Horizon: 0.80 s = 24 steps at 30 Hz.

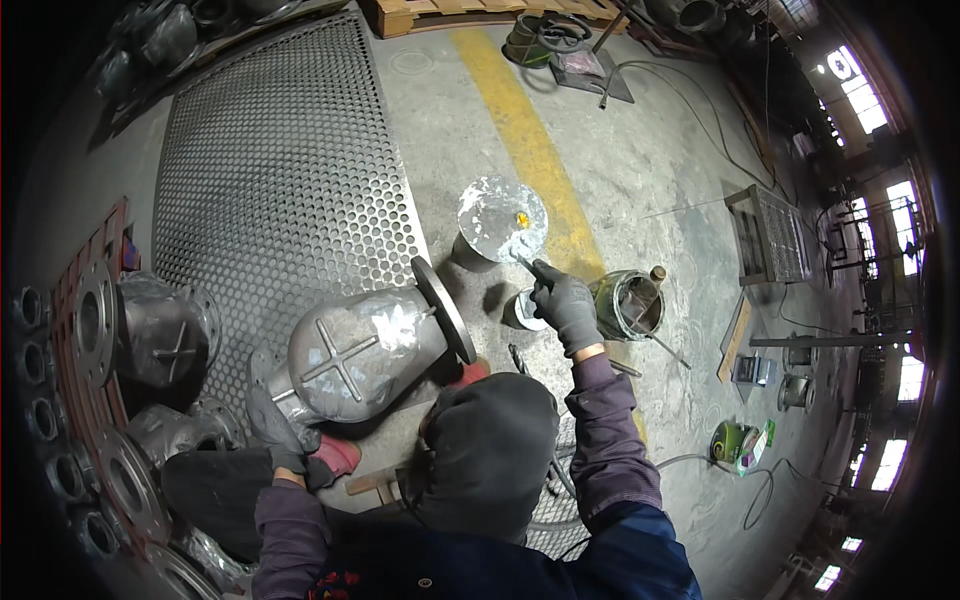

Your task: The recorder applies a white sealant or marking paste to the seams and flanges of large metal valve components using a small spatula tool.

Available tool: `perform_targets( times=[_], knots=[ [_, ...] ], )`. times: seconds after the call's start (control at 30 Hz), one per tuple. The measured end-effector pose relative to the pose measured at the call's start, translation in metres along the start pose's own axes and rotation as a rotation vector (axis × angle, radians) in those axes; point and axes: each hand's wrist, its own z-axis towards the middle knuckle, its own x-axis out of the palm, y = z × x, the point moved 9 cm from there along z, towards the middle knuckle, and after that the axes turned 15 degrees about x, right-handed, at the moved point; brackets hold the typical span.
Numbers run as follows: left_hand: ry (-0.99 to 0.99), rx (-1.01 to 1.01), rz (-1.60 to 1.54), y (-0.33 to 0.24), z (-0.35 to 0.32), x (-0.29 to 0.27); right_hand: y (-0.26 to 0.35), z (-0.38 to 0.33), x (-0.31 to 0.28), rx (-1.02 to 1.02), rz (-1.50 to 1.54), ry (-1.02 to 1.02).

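My right hand [565, 305], in a dark grey glove, is closed around a putty knife [522, 262], most of which the fingers hide. Its tip touches pale grey paste on a round metal plate [490, 205] atop a cylinder; a small yellow dab [522, 219] sits there too. My left hand [275, 415], also gloved, rests against the narrow end of a grey metal valve body [365, 355], fingers stretched along it. That casting lies tilted on its side, with a raised cross rib, light smoothed patches and a wide flange [443, 310] at its far right end.
Beside my right hand stand a small can [525, 311] and a green bucket [630, 305] with tools. A perforated metal sheet [290, 150] covers the floor at the left. More flanged castings [160, 330] lie left. My knee [490, 450] rises between my arms. A hose [690, 458] crosses the floor.
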Motion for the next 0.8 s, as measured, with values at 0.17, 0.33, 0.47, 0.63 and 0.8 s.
perform_targets(
  times=[0.17, 0.33, 0.47, 0.63, 0.8],
  knots=[
    [-0.008, -0.004, -0.035, 0.0, 0.0, 0.002, 0.015, -0.01, 0.002, -0.092, -0.333, -0.186],
    [-0.006, -0.007, -0.076, -0.001, -0.001, 0.004, 0.014, -0.019, 0.016, -0.115, -0.384, -0.203],
    [0.01, -0.002, -0.159, -0.003, -0.001, 0.009, 0.005, -0.02, 0.018, -0.074, -0.524, -0.206],
    [-0.001, -0.069, -0.208, 0.014, 0.001, 0.004, -0.004, -0.022, -0.008, -0.122, -0.23, -0.094],
    [0.007, 0.041, -0.063, 0.014, 0.006, 0.0, -0.016, -0.008, -0.009, 0.114, 0.193, 0.107]
  ],
)
